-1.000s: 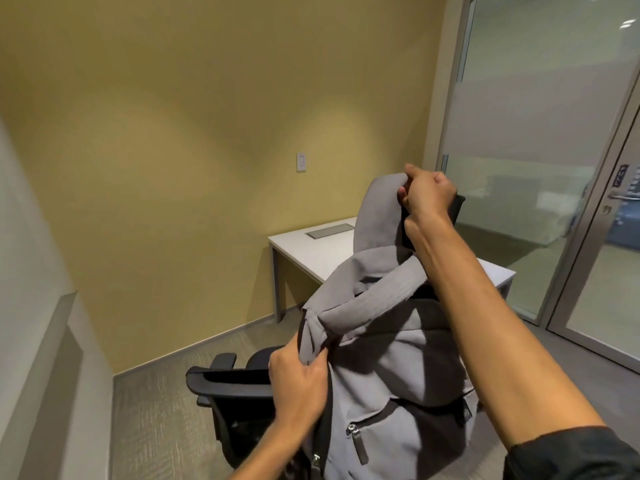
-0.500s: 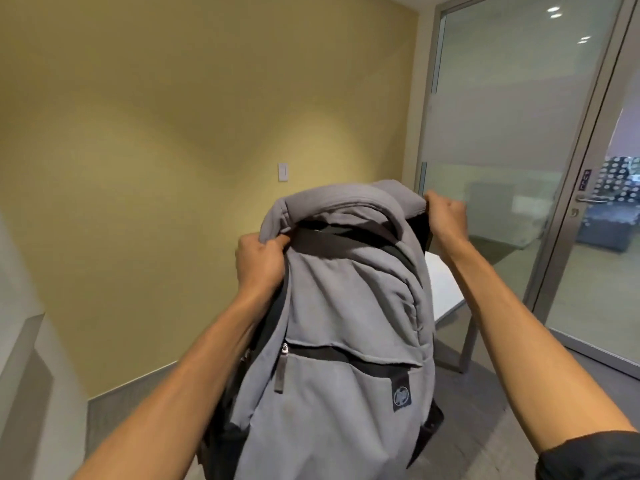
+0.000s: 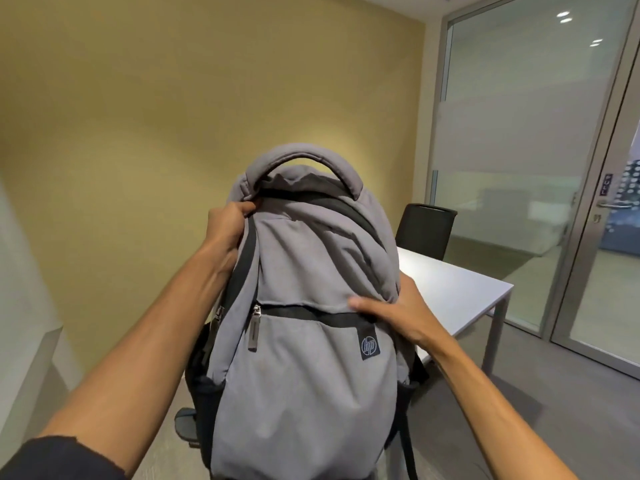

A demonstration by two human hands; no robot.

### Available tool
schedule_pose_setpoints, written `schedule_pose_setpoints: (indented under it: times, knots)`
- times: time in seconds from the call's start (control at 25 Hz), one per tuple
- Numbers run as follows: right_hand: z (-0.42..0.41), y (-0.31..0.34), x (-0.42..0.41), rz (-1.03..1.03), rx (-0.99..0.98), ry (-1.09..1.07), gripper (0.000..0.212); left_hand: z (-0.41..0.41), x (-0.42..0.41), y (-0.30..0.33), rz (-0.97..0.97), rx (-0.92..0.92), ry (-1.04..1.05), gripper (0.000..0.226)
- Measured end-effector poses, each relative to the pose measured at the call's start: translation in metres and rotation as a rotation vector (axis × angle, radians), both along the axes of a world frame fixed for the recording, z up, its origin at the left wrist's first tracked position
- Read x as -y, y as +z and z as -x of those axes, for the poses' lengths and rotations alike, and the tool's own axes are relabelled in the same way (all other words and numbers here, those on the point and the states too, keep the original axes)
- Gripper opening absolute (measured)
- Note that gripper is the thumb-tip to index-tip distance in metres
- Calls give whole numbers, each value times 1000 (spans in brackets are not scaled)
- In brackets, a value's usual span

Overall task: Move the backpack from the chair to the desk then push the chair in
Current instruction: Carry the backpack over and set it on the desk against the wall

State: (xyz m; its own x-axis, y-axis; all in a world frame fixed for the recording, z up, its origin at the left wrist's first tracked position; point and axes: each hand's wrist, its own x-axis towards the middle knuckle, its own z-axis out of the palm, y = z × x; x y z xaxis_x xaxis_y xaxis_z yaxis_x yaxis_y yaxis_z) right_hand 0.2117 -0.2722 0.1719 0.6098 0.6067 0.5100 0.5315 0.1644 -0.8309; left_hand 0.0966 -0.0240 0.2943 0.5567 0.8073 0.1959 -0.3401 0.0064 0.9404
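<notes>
A grey backpack (image 3: 304, 375) with black trim hangs upright in the air right in front of me, filling the middle of the view. My left hand (image 3: 227, 230) grips its upper left edge by the shoulder seam. On the right flank, above the front pocket zip, my right hand (image 3: 398, 311) is pressed against the fabric with fingers spread. The white desk (image 3: 457, 289) stands behind and to the right of the backpack. The backpack hides most of the chair that held it; only a dark armrest tip (image 3: 185, 424) shows at lower left.
A second black chair (image 3: 424, 230) stands at the far side of the desk. A yellow wall is behind. A glass partition and a glass door (image 3: 602, 216) close off the right side. Grey carpet covers the floor.
The backpack has been lifted off the chair and turned toward the desk. My right hand left the top handle and came down onto the right side; the view swung right.
</notes>
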Motion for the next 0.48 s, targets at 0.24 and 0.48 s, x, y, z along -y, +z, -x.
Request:
schedule_pose_setpoints:
  times: [0.24, 0.48]
  knots:
    - [1, 23, -53, -321, -197, -193, 13, 11, -55, 2, -139, -57, -90, 47]
    - [-18, 37, -97, -326, -374, -229, 7, 50, -83, -151, -251, -73, -273, 67]
